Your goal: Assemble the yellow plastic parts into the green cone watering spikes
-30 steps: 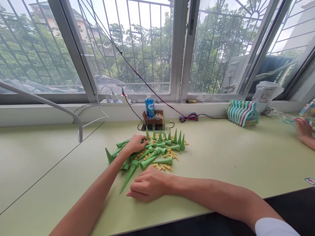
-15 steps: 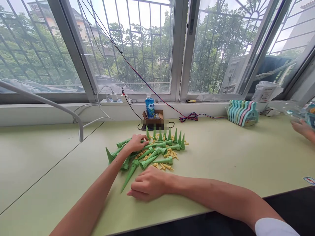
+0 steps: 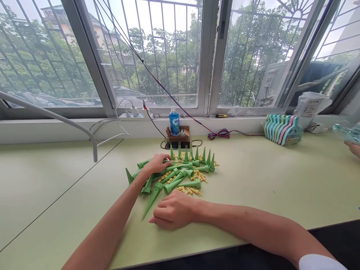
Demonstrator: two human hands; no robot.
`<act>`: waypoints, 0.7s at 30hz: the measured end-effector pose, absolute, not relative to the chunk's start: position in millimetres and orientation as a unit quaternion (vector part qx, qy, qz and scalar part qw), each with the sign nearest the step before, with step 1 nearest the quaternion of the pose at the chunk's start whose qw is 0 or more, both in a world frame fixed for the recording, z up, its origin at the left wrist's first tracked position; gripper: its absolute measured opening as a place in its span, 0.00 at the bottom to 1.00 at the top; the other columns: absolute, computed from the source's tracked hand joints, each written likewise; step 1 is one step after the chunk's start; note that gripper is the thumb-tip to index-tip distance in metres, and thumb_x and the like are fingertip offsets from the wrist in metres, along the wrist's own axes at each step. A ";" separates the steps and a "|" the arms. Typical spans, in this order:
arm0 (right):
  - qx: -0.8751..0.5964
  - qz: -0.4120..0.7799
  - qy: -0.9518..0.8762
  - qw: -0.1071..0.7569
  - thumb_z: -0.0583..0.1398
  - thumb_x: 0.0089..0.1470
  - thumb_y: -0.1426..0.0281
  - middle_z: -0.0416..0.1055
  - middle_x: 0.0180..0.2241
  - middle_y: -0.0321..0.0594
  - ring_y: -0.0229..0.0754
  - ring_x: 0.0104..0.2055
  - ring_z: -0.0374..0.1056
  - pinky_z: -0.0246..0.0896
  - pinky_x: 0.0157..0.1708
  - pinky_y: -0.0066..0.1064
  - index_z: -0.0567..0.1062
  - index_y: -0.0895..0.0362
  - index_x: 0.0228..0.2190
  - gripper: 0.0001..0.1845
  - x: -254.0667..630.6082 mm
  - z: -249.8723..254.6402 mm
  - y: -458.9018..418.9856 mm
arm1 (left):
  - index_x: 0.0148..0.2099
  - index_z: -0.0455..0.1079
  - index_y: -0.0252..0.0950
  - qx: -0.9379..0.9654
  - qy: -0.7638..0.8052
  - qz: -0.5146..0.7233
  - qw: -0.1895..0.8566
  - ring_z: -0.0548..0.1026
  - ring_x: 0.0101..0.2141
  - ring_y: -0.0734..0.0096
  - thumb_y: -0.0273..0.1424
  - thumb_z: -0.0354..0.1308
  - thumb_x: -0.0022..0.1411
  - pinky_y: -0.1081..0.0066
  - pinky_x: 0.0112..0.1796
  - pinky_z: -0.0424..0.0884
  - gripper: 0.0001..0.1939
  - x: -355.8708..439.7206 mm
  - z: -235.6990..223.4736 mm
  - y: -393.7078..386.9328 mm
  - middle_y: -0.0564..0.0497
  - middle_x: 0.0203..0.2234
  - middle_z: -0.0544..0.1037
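Note:
A pile of green plastic cone-shaped spikes with ribbed collars lies on the table in front of me. My left hand is over the back left of the pile, its fingers curled in among the spikes; whatever they pinch is hidden. My right hand rests as a loose fist on the tabletop in front of the pile, with no object showing in it. One long green spike lies just left of it. Small yellow nozzle-like pieces are scattered among the spikes. Several green spikes stand upright in a row at the back.
Behind the pile, a blue bottle stands by a small cardboard box. A coiled cable and a row of pastel plastic items lie toward the right. Another person's hand shows at the right edge. A white tube reaches in from the left.
The whole view has shifted slightly, so the table's contents appear a little further right. Both my hands keep nearly the same places at the pile. The other person's hand is further out of view.

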State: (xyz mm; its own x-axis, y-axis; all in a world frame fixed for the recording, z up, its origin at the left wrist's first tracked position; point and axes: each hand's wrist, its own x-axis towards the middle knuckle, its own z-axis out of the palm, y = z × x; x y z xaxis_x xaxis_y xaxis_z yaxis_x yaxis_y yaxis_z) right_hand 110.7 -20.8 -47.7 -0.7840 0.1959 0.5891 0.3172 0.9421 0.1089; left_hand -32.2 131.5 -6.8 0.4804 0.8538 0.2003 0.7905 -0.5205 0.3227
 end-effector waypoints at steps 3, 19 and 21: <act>-0.138 -0.102 -0.939 0.297 0.48 0.67 0.63 0.67 0.17 0.31 0.32 0.19 0.60 0.42 0.19 0.31 0.65 0.56 0.20 0.24 111.1 -46.8 -21.4 | 0.39 0.78 0.42 0.857 0.475 0.167 0.104 0.79 0.40 0.58 0.38 0.57 0.56 0.66 0.42 0.70 0.12 -33.1 -7.0 131.6 0.47 0.36 0.83; -0.148 -0.101 -0.944 0.276 0.48 0.67 0.63 0.68 0.18 0.31 0.32 0.20 0.61 0.41 0.18 0.31 0.65 0.56 0.19 0.24 111.6 -43.4 -23.3 | 0.39 0.78 0.39 0.851 0.472 0.210 0.098 0.77 0.42 0.54 0.40 0.61 0.53 0.65 0.41 0.70 0.14 -30.7 -6.5 130.4 0.45 0.37 0.82; -0.147 -0.100 -0.945 0.274 0.48 0.67 0.63 0.68 0.18 0.32 0.32 0.20 0.61 0.41 0.18 0.30 0.65 0.57 0.19 0.24 111.1 -42.9 -23.5 | 0.37 0.78 0.38 0.847 0.471 0.230 0.091 0.77 0.39 0.55 0.38 0.60 0.53 0.65 0.40 0.70 0.12 -29.0 -3.8 128.4 0.45 0.36 0.82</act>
